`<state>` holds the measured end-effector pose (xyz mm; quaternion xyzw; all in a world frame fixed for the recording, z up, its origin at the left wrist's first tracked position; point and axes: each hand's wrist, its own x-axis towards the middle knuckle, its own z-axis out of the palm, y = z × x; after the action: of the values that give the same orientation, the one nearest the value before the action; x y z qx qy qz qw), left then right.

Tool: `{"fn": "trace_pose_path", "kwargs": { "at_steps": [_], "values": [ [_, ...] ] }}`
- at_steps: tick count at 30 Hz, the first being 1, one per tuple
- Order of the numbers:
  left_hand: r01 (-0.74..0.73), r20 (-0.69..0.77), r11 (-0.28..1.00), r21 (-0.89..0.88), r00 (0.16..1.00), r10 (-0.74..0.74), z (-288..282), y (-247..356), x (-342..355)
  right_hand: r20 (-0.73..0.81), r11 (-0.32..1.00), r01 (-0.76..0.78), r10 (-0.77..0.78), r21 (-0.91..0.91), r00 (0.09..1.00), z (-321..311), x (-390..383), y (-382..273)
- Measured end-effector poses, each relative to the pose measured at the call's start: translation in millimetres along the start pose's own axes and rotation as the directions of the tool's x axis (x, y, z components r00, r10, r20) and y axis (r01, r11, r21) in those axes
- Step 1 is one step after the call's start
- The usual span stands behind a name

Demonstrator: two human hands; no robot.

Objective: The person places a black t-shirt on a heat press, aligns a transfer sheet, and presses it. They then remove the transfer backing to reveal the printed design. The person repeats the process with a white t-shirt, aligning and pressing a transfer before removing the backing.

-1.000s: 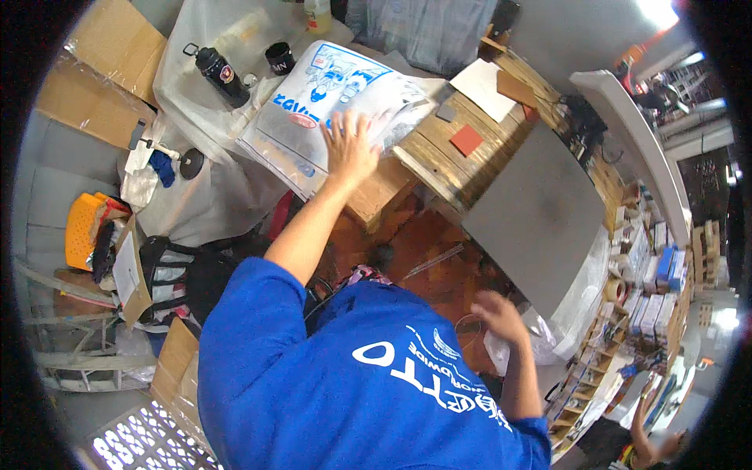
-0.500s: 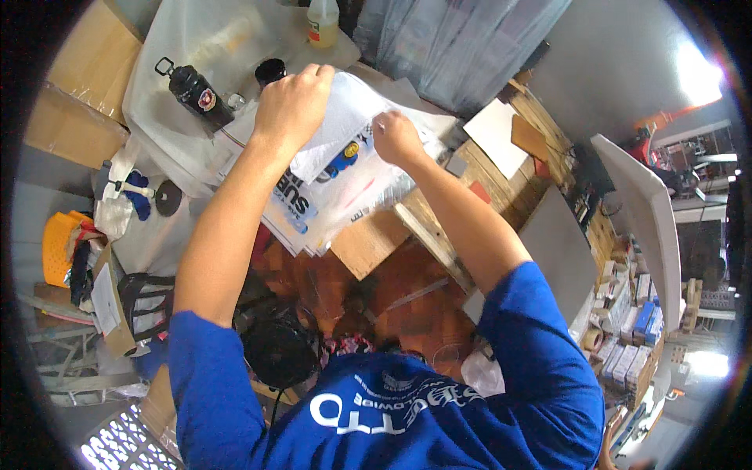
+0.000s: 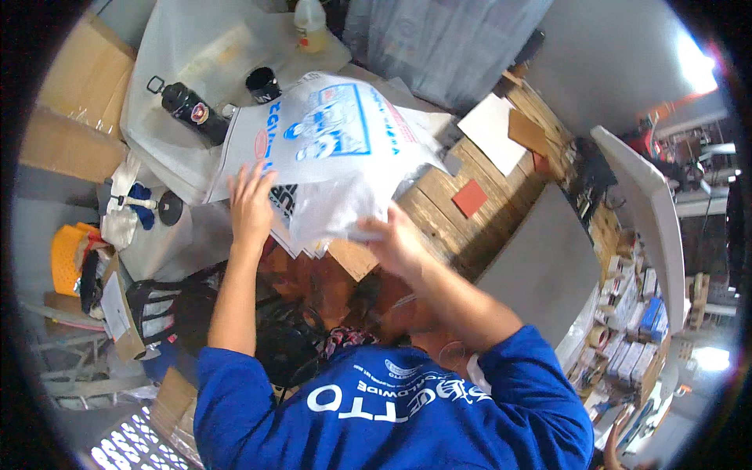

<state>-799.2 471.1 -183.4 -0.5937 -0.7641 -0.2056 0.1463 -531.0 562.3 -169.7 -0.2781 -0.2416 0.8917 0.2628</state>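
Observation:
A thin white sheet with blue and red print lies across a stack of printed sheets on the bench. It looks like plastic or fabric; I cannot tell which. My left hand rests at its near left edge, fingers spread and stretched out. At the near right corner, my right hand pinches the sheet between thumb and fingers, slightly blurred. That corner is lifted and creased. Black lettering on a sheet below shows between my hands.
Beyond the sheets stand a black bottle, a black mug and a jug of yellowish liquid. A red square lies on the wooden bench, near a grey board. Several small boxes are stacked at right.
Both hands have come down toward me. The sheet has swung over, so its blue and red print now shows on top. My left hand has opened.

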Motion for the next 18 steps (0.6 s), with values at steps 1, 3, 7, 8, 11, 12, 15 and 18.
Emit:
{"fn": "trace_pose_path", "kwargs": {
  "at_steps": [1, 3, 7, 8, 11, 12, 15, 18],
  "values": [
    [0.159, -0.022, 0.986, 0.043, 0.987, -0.158, 6.7, 3.9, -23.5, 0.040, 0.994, 0.037, -0.041, 0.100, 0.998, -2.5, -32.0, 14.7],
    [0.493, 0.077, 0.863, -0.110, 0.870, -0.487, 13.9, 22.0, -74.0, -0.029, 0.980, 0.077, -0.073, 0.183, 0.997, -0.7, -86.8, 41.9],
    [0.814, 0.973, -0.557, 0.166, -0.043, 0.226, -1.1, 84.5, -165.5, -0.071, 0.971, -0.117, 0.134, 0.207, 0.988, 6.0, -165.2, 67.1],
    [0.872, 0.988, -0.477, -0.108, 0.146, 0.043, -9.7, 99.5, -177.8, -0.041, 0.986, -0.128, 0.133, 0.109, 0.990, 2.8, -182.0, 64.2],
    [0.839, 0.766, 0.297, -0.456, 0.540, -0.350, -46.1, 128.2, -174.7, 0.104, 0.480, -0.062, 0.312, -0.875, 0.945, -35.3, -230.3, 20.1],
    [0.632, 0.614, 0.550, -0.547, 0.749, -0.249, -65.8, 132.6, -166.2, 0.016, 0.213, -0.087, 0.442, -0.973, 0.897, -46.8, -245.6, 4.5],
    [-0.002, 0.316, 0.760, -0.650, 0.909, 0.273, -119.3, 177.1, -144.6, -0.241, -0.034, -0.238, 0.166, -0.971, 0.956, -58.6, -292.8, -18.2],
    [-0.488, 0.025, 0.651, -0.581, 0.789, 0.614, -163.9, 248.0, -143.9, 0.435, -0.390, 0.268, -0.444, -0.881, 0.783, -48.9, -319.7, -7.7]
  ]
}}
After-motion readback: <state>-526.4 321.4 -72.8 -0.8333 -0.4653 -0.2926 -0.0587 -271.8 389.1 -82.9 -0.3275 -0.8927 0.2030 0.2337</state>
